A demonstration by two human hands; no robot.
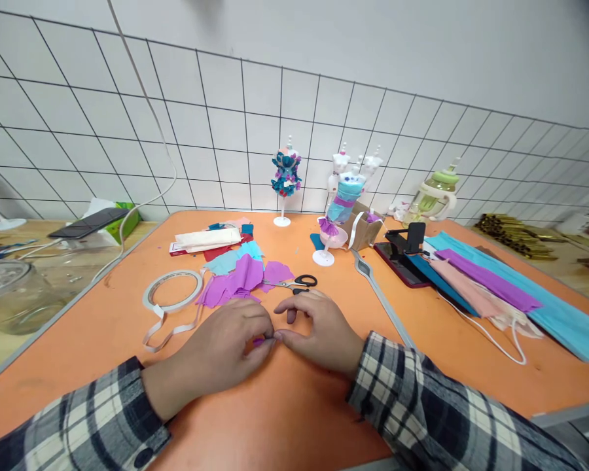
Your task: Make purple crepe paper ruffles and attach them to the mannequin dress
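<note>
My left hand [230, 340] is closed in a pinch over the orange tabletop, with a small scrap of purple paper [258, 341] showing between its thumb and fingers. My right hand [321, 330] meets it; the right thumb tip touches the pinched spot, while the right index finger is bent and stands apart from the thumb. Just beyond the hands lie crumpled purple crepe paper [245, 275] and black-handled scissors [302, 282], whose blades rest partly by the paper. A roll of white tape [173, 289] lies to the left, a loose strip trailing from it toward my left wrist.
Small dress-form figures stand at the back: one in teal flowers [285, 173], one in blue wrapping [346, 196]. Behind them is a brown box [366, 226]. On the right lie a dark phone [401, 265], folded coloured paper [491, 275] and a white cord [515, 360]. A grey strip [383, 301] crosses the table.
</note>
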